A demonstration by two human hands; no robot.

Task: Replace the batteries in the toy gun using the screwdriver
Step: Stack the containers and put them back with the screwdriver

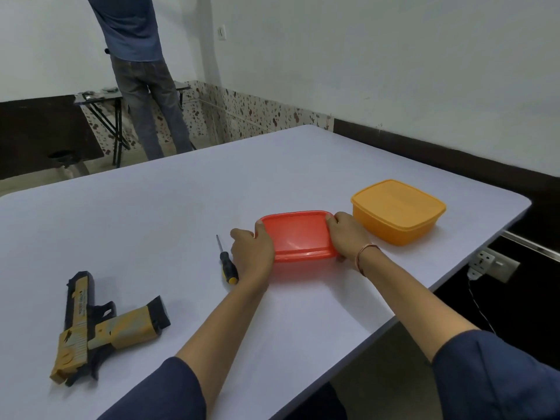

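While left of hands [253, 253] [348, 236] — screwdriver [228, 266], gun [91, 325]

A: How many boxes on the bench [151, 222]?
B: Two, both lidded: one red box [298, 236] and one orange box [397, 210].
A: And tools?
B: One screwdriver [228, 265]. There is one toy gun [100, 325] as well.
A: Hands?
B: Two: one left hand [253, 253], one right hand [348, 234].
A: Anybody else?
B: One more person [142, 71], standing at the back beside one folding table [97, 98].
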